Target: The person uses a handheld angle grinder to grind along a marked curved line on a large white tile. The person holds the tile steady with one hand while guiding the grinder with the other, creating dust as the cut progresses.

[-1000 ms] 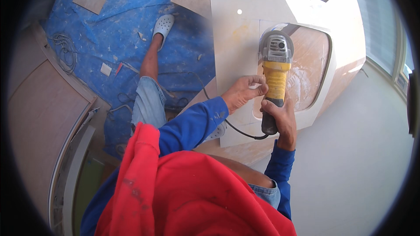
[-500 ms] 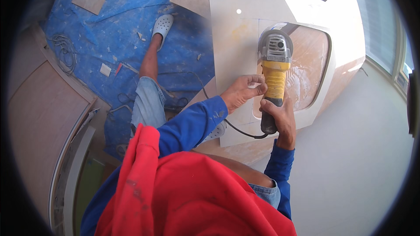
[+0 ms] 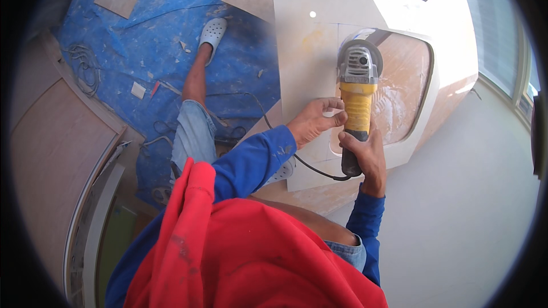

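My right hand (image 3: 365,151) is wrapped round the black rear handle of a yellow and black angle grinder (image 3: 358,105). The grinder's grey metal head and round disc lie at the upper left edge of a rounded opening in a pale flat panel (image 3: 302,63). My left hand (image 3: 319,118) is beside the yellow body, its thumb and fingers curled in a pinch near the opening's left edge. Whether anything sits between those fingers is hidden, and I cannot tell if they touch the grinder. Pencil lines mark the panel near the disc.
A black power cord (image 3: 319,172) runs left from the grinder's handle, past my shoe. Below the panel's opening shows a dusty wooden surface (image 3: 399,91). A blue tarp (image 3: 154,34) with scraps and a coiled cable (image 3: 84,68) covers the floor at left. A window (image 3: 491,23) is at right.
The grinder's head has shifted very slightly, its handle end moving a touch to the right. Both hands keep nearly the same place and hold.
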A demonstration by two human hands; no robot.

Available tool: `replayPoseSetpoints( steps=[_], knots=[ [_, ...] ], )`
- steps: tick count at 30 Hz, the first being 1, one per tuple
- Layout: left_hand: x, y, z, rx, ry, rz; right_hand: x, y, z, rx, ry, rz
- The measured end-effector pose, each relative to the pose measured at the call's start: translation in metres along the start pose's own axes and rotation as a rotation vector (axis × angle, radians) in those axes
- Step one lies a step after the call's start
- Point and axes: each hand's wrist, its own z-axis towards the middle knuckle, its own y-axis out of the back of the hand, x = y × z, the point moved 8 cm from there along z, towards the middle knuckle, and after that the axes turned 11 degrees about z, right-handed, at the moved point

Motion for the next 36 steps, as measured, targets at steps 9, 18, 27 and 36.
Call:
replayPoseSetpoints(
  steps=[9, 18, 27, 36],
  knots=[
    [-0.0010, -0.0006, -0.0012, -0.011, -0.008, 0.038, -0.0003, 0.0044, -0.0017, -0.006, 0.012, -0.051],
    [0.0010, -0.0020, -0.0015, -0.023, -0.015, 0.111, 0.0001, 0.0064, -0.0029, -0.012, 0.021, -0.051],
    [-0.0027, -0.0028, -0.0025, -0.030, -0.004, 0.044, -0.0023, 0.0100, -0.0013, -0.001, 0.019, -0.076],
    [0.0004, -0.0019, -0.0003, -0.055, -0.011, 0.073, -0.0010, 0.0098, 0.0001, 0.005, 0.016, -0.094]
  ],
)
